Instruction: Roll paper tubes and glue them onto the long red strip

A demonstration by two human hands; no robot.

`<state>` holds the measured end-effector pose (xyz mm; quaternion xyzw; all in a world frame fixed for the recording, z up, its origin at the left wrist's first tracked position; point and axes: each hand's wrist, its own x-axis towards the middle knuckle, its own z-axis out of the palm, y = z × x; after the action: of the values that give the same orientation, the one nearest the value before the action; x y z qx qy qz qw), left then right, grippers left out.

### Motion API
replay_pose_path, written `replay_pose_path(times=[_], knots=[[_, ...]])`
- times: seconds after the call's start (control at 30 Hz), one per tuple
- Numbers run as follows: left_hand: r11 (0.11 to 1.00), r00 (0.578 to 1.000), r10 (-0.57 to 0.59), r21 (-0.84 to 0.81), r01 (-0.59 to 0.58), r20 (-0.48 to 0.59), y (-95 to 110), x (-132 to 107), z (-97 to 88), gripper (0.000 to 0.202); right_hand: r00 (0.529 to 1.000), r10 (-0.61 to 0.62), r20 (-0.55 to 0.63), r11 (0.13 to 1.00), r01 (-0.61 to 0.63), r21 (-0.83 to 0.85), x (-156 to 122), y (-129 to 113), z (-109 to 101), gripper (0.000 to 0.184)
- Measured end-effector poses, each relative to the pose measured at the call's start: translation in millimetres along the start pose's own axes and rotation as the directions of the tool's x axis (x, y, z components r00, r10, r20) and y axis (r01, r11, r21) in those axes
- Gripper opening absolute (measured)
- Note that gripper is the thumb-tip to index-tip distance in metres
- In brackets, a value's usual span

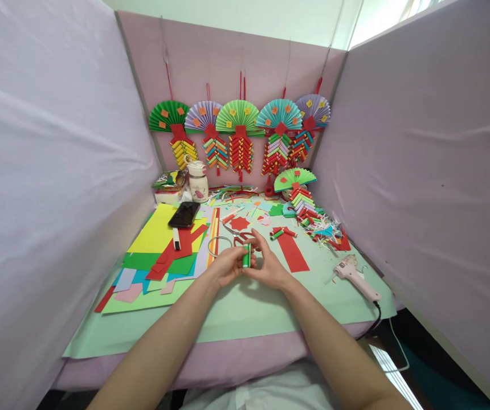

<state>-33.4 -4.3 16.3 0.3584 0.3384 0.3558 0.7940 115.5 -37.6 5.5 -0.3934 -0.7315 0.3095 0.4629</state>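
Note:
A small green paper roll (246,256) stands nearly upright between my hands, over the front middle of the table. My left hand (229,266) is closed on it, thumb against its side. From the right, my right hand (272,269) curves around the roll with thumb and index finger apart; its thumb tip is close to the roll's lower end, and whether it touches cannot be made out. Just behind my fingers lie scissors with red handles (240,237). To the right, several small red and green rolls (283,233) rest at the top of a red paper strip (293,254).
Coloured paper sheets (153,228), a black phone (184,214) and a metal ring (219,246) lie left. A glue gun (356,276) with a cord lies right. Behind are a jar (197,181), paper scraps (324,229) and hanging paper fans (239,117). Cloth-covered panels enclose the table.

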Motion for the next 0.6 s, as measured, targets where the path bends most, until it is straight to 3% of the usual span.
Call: replay_pose_path(times=[0.17, 0.4, 0.6], knots=[[0.996, 0.997, -0.023, -0.084, 0.029, 0.074, -1.1, 1.5, -4.6, 0.027, 0.999, -0.024, -0.026, 0.999, 0.023, -0.03, -0.4, -0.4, 1.3, 0.095], [0.994, 0.995, -0.009, -0.104, 0.02, 0.097, -0.6, 0.5, -3.4, 0.014, 0.998, -0.049, -0.045, 0.999, 0.048, -0.019, -1.5, -4.0, 1.2, 0.09], [0.983, 0.984, 0.028, -0.183, 0.005, 0.178, 1.5, -2.8, -2.3, 0.011, 0.995, -0.019, -0.099, 0.978, 0.039, 0.203, -0.8, 1.8, 8.0, 0.091]])
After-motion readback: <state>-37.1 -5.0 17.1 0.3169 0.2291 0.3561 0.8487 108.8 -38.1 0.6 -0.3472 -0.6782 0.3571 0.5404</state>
